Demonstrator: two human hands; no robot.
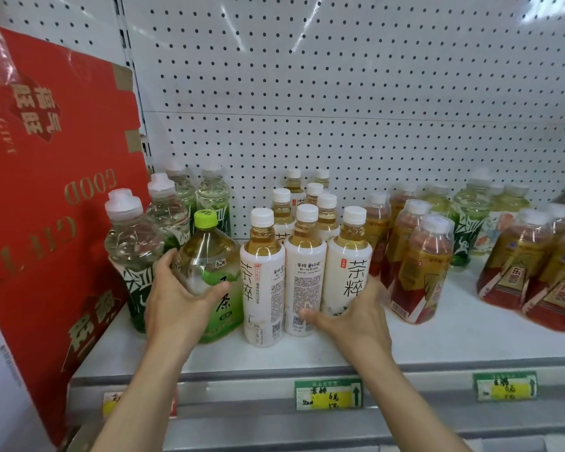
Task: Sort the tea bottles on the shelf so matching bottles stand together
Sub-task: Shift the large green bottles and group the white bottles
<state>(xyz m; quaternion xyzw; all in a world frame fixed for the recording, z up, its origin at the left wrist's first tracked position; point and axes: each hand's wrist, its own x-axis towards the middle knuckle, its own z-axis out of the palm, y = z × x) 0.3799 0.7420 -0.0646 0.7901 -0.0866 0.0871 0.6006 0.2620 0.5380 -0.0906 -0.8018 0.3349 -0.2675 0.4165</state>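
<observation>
My left hand (177,295) grips a large green tea bottle with a lime cap (211,265) at the front left of the white shelf (454,340). Right of it stand several white-labelled tea bottles (263,282) in rows. My right hand (353,313) holds the rightmost front white-labelled bottle (348,256), thumb across its base and fingers round its right side. Clear bottles with dark green labels (132,252) stand behind the left hand. Red-and-gold labelled bottles (421,269) stand to the right of my right hand.
A big red cardboard gift box (49,197) leans against the shelf's left end. More red-and-gold bottles (535,272) and green-labelled bottles (467,220) stand at the far right. A white pegboard wall (340,93) backs the shelf. Price tags (328,394) hang on the front rail.
</observation>
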